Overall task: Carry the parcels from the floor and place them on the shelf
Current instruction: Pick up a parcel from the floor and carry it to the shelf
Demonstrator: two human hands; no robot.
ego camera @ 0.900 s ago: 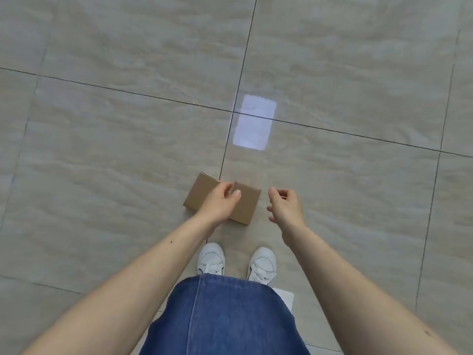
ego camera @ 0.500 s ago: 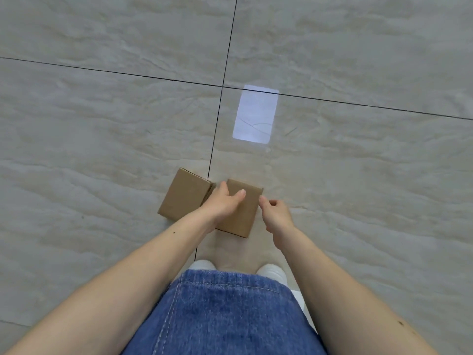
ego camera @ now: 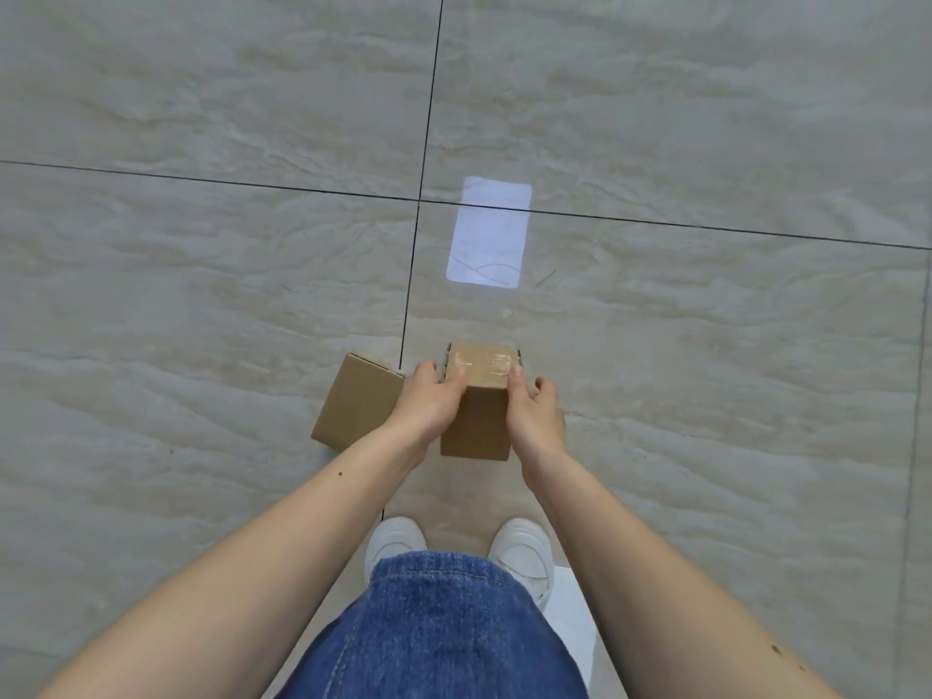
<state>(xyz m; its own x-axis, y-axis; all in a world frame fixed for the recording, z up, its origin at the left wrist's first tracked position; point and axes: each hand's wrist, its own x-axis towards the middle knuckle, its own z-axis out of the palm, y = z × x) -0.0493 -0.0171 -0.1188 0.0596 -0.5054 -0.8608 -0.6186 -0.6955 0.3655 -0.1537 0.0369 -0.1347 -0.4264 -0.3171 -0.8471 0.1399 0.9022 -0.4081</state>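
**Lifting the first parcel with both hands**

Our fingers [ego camera: 458, 380] are clamped on the taped parcel [ego camera: 476, 416]: the left hand [ego camera: 428, 408] presses its left face, the right hand [ego camera: 534, 421] presses its right face, and the fingertips of both reach over the top edge where clear tape crosses the flap. The box sits between the two palms, and it looks tipped, with the taped face turned up and away from us. We cannot tell whether its lower edge touches the floor [ego camera: 201, 269] or is just clear of it.

Just beside the left hand, on its outer side, the second parcel [ego camera: 355, 408] lies flat on the floor, partly hidden by the left wrist. It seems to be touching or nearly touching the back of that hand. Beyond the fingers there is a pale rectangle of reflected light [ego camera: 489, 229] on the tiles. Behind the hands, close to our body, we see the white shoes [ego camera: 522, 552] and the blue denim garment [ego camera: 444, 633]. The shelf is not visible.

To do this step well, we think we should keep equal pressure from both sides, so the smooth cardboard does not slide down. We should raise the box straight up, away from the second parcel, so the left hand does not push it. The box looks light, so a moderate squeeze is probably enough.
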